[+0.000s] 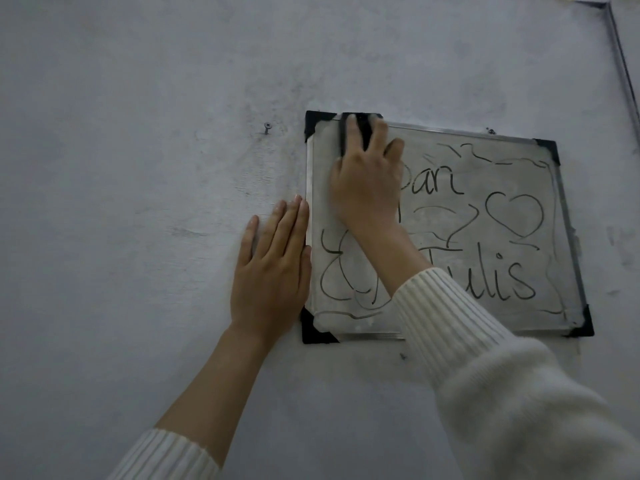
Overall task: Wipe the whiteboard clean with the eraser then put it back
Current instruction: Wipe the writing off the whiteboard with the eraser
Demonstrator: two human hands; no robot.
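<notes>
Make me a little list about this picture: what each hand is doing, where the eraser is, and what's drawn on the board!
right hand: pressing the black eraser on the board
left hand: flat on the wall, against the board's left edge
eraser spot: top left part of the whiteboard
drawings: a heart, squiggles, letters like "Tulis"
wiped: hardly any, most marks remain
wall: grey, with a screw

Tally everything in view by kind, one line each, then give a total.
Whiteboard: 1
Eraser: 1, black, under the right hand
Hands: 2, the left hand flat on the wall beside the board's left edge
Screws in the wall: 2, one left of the board, one above its top edge
Total: 6
</notes>
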